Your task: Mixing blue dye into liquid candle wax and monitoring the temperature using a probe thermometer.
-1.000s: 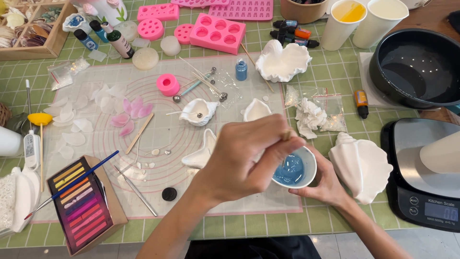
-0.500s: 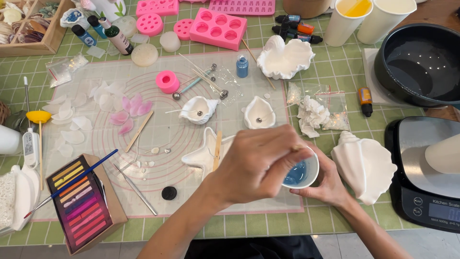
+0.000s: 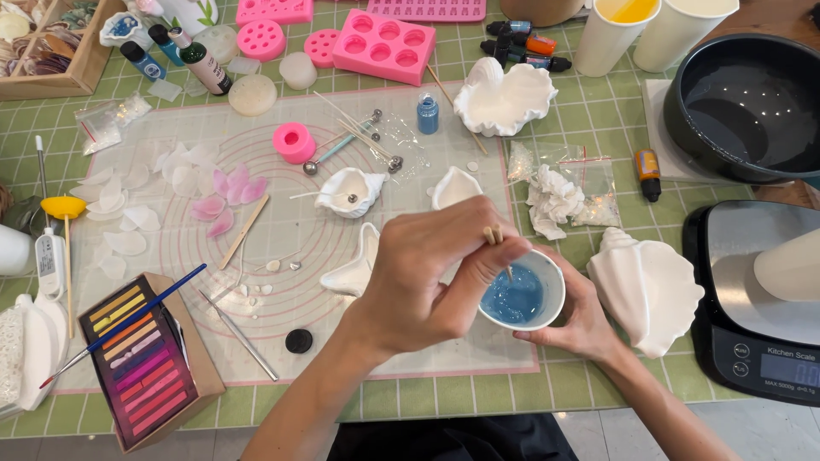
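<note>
I see my right hand (image 3: 581,320) cupped around a small white cup (image 3: 523,290) of glossy blue liquid. My left hand (image 3: 427,273) pinches two thin wooden sticks (image 3: 495,239), tips dipped in it. A white shell-shaped cast (image 3: 649,290) lies just right.

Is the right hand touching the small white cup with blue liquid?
Touching. The head view shows the right hand wrapped around the small white cup from the side, fingers against its wall, while the left hand holds a wooden stick in the liquid.

Scale's blue screen (image 3: 790,369) far right; clear bags (image 3: 571,175) mid-table.
</note>
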